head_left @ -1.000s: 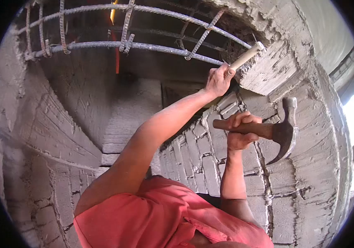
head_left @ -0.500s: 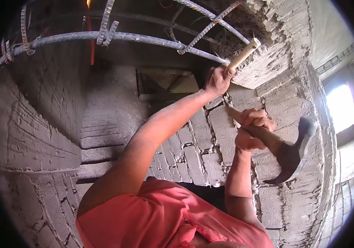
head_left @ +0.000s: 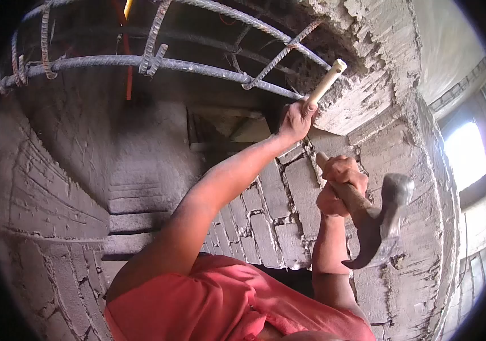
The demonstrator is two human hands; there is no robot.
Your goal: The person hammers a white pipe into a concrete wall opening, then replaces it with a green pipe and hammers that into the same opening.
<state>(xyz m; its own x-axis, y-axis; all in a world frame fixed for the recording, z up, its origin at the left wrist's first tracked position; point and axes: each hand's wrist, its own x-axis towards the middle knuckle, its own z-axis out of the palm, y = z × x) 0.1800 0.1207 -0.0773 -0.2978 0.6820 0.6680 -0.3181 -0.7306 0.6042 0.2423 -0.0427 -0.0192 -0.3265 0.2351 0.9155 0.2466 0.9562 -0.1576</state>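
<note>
My left hand (head_left: 296,121) is closed around a pale, rod-like piece (head_left: 328,81), which slants up to the right beside the rough concrete edge (head_left: 362,94). Its lower end is hidden in my fist. Below and to the right, my right hand (head_left: 342,183) grips the wooden handle of a claw hammer (head_left: 388,219). The hammer's head is at the lower right of that hand, its blunt face up and its curved claw pointing down to the left. Hammer and rod are apart.
Ribbed steel bars (head_left: 197,66) with crossing ties run over the upper left. A block wall (head_left: 294,187) with rough mortar joints lies behind my arms. An orange-red strip (head_left: 128,68) hangs at the upper left. A bright window opening (head_left: 466,154) is at the right.
My right hand and the hammer have shifted left, with the hammer head lower and turned somewhat. My left hand and the rod appear slightly lower and further left, as the whole view has shifted a little.
</note>
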